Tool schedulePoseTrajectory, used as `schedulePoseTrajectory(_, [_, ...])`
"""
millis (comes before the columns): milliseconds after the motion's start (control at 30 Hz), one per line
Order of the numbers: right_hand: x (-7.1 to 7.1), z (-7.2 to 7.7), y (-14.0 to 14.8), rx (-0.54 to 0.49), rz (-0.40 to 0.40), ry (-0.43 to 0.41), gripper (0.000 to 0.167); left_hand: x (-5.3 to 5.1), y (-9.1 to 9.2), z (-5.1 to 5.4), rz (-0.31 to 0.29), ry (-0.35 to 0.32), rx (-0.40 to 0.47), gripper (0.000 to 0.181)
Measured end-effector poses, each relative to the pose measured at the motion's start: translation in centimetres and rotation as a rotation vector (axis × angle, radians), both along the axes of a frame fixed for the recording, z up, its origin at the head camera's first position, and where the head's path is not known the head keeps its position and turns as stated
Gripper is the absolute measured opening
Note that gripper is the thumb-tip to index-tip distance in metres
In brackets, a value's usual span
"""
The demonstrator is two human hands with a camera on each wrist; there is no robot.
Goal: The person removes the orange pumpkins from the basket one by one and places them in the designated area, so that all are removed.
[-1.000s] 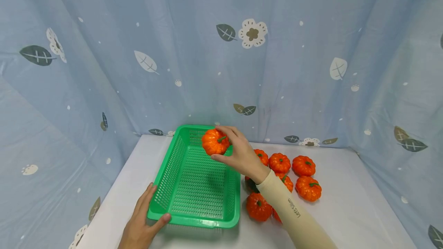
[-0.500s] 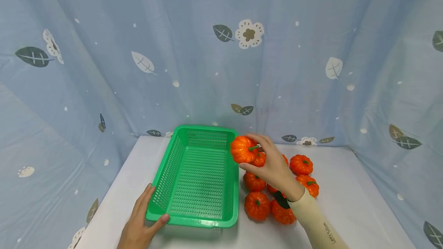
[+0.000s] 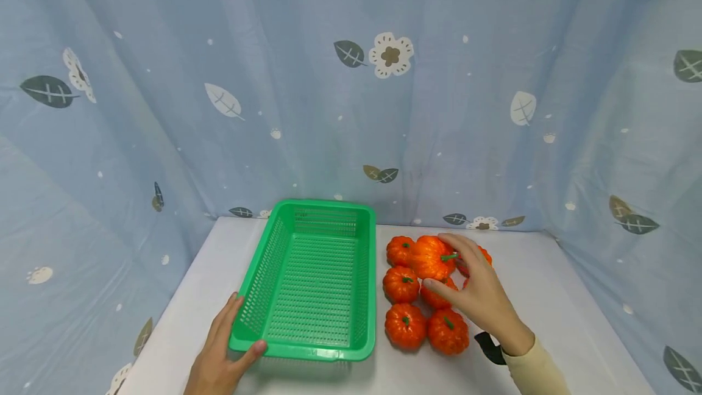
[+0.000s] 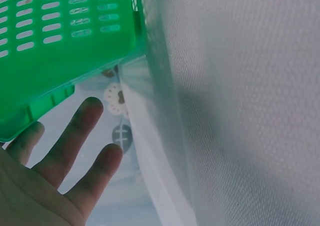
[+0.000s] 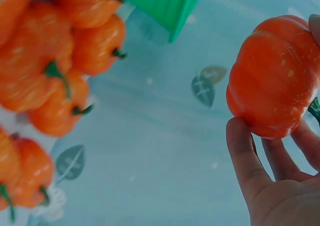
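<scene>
In the head view, my right hand (image 3: pixel 477 291) holds an orange toy pumpkin (image 3: pixel 430 258) with a green stem between thumb and fingers, above other pumpkins. The right wrist view shows the same pumpkin (image 5: pixel 272 78) raised off the table, with the fingertips against its sides. My left hand (image 3: pixel 219 346) rests at the front left corner of a green plastic basket (image 3: pixel 315 352), thumb at the front rim and fingers along the left side. Straight, spread fingers (image 4: pixel 75 136) show beside the basket wall (image 4: pixel 65 55) in the left wrist view; the thumb is hidden there.
Several more toy pumpkins (image 3: pixel 404 326) stand close together on the white table (image 3: pixel 548 322), right of the basket; my right hand partly covers some. Slatted openings run through the basket's walls and floor. A blue patterned curtain (image 3: pixel 307 108) hangs behind and at both sides.
My right hand has carried the pumpkin from above the basket to the right, over the other pumpkins, and lower. The left hand stays at the basket's corner. The view has shifted slightly.
</scene>
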State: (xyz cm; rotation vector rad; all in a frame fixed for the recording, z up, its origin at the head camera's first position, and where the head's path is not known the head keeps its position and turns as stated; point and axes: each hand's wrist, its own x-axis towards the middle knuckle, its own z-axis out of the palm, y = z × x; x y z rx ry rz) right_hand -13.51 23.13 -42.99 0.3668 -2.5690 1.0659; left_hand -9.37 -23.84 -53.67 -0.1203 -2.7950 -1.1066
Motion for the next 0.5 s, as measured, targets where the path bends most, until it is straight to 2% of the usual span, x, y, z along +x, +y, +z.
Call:
schedulePoseTrajectory(167, [1.7, -1.1, 2.3, 0.035, -0.103, -0.043, 0.083, 0.0, 0.1, 0.0, -0.005, -0.018, 0.006, 0.095])
schedulePoseTrajectory(300, [2.8, -2.1, 4.0, 0.065, -0.152, -0.057, 0.083, 0.0, 0.1, -0.1, -0.001, -0.028, 0.006, 0.094])
schedulePoseTrajectory(500, [4.3, -3.4, 5.7, 0.124, -0.196, -0.087, 0.083, 0.0, 0.0, 0.0, -0.004, 0.009, 0.011, 0.096])
